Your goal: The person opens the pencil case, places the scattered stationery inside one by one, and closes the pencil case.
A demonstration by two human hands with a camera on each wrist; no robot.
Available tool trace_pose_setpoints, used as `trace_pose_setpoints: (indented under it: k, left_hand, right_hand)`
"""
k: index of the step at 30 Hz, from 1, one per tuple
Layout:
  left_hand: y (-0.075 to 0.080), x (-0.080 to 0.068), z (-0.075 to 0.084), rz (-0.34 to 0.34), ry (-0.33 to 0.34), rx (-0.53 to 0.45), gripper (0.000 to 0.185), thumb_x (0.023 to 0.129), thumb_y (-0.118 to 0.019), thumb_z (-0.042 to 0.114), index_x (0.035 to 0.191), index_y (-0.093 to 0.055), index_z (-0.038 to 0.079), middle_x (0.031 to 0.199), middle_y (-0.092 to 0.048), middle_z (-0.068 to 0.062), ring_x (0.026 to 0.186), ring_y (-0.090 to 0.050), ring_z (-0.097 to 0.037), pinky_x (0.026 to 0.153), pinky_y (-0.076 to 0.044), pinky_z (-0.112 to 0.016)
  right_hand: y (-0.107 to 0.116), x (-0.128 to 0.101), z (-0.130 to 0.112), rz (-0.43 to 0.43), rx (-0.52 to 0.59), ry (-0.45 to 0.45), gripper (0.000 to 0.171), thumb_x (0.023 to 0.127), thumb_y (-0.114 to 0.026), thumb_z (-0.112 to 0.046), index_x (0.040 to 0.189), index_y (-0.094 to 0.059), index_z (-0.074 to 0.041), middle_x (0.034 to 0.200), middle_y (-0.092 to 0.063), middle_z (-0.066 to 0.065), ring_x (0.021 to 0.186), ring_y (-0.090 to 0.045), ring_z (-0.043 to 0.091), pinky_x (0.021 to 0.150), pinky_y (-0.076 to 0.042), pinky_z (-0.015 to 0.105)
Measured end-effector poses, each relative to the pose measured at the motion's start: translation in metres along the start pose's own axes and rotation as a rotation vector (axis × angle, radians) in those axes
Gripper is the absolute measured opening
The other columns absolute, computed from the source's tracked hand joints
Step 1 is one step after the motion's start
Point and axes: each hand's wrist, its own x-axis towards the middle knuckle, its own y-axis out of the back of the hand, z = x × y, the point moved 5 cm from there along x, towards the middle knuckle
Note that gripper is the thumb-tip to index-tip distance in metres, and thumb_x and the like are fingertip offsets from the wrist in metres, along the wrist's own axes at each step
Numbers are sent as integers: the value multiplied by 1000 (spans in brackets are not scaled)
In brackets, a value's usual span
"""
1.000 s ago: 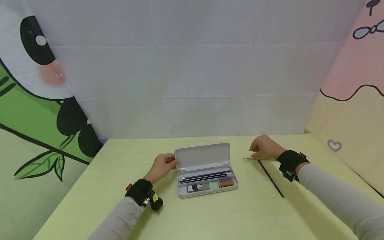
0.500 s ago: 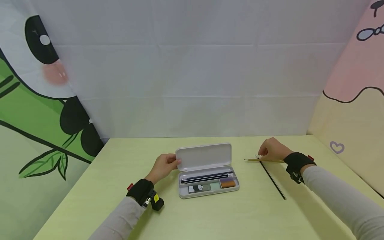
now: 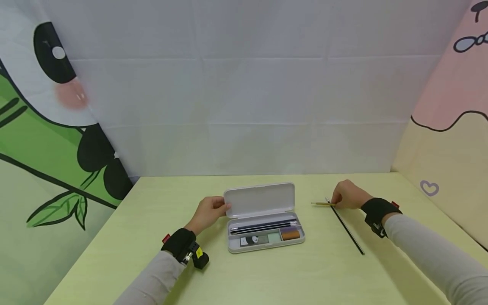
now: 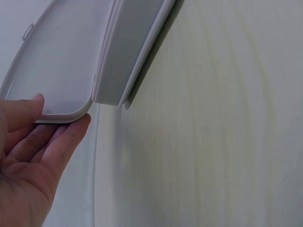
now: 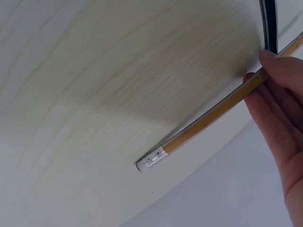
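Observation:
My left hand (image 3: 207,213) grips the left edge of the raised lid (image 3: 259,200) of a light grey pencil case (image 3: 267,249). In the left wrist view the thumb lies on the lid's inner face and the fingers behind it. To the right, my right hand (image 3: 348,195) pinches a yellow pencil (image 5: 208,118) between thumb and fingers; its white eraser end (image 5: 150,158) shows in the right wrist view. A black pencil (image 3: 348,231) lies slanted on the table, crossing the yellow one near the fingertips.
Inside the case are dark striped pencils (image 3: 263,226), a panda-printed piece (image 3: 254,240), a pale green block (image 3: 273,237) and an orange-brown block (image 3: 290,235). The pale yellow table (image 3: 267,279) meets a white cloth backdrop (image 3: 259,106), with cartoon-printed panels at both sides.
My right hand has shifted right and slightly toward me along the yellow pencil, and now pinches it beside the crossing. The left hand keeps its grip on the lid.

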Motion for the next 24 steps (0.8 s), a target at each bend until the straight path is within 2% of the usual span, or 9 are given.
trace_pose_setpoints:
  k: [3,5,10,11,17,24]
  left_hand:
    - [0,0,0,0,-8,-3,27,94,-60,8,113,-65,-9,109,-69,-26,92,-72,-31,81,-62,-37]
    - [1,-3,6,-4,-12,-5,27,94,-60,8,114,-64,-11,109,-69,-28,93,-72,-33,82,-61,-39]
    - [1,-5,8,-9,-11,-6,28,94,-59,7,116,-63,-11,111,-68,-28,94,-71,-34,82,-61,-41]
    - [1,-2,3,-5,-9,-8,28,94,-59,8,116,-63,-10,111,-68,-27,94,-72,-32,82,-61,-39]
    - [1,-1,1,-2,1,-8,28,94,-59,7,117,-63,-9,112,-68,-27,94,-72,-31,83,-61,-38]
    - [1,-2,0,4,17,-15,27,94,-60,7,116,-64,-8,111,-69,-26,94,-72,-30,82,-61,-38]
  right_hand:
    - [4,1,-4,13,-10,15,9,73,-77,1,74,-78,-8,71,-72,1,61,-61,5,55,-51,18]
    - [8,2,-9,14,-10,28,9,74,-76,2,76,-78,-7,72,-73,2,62,-62,7,56,-52,19]
    - [10,9,-30,-23,21,68,9,74,-77,2,79,-77,-5,74,-73,4,63,-65,8,57,-54,17]
    - [10,10,-35,-31,25,80,9,74,-77,2,79,-77,-4,74,-73,3,63,-65,8,57,-54,16]
    - [7,17,-54,-48,53,149,8,75,-76,3,80,-77,-4,74,-73,5,65,-66,7,58,-54,16]
    - [2,27,-78,-61,73,185,7,76,-76,2,81,-77,-2,74,-74,6,65,-66,5,59,-55,16]
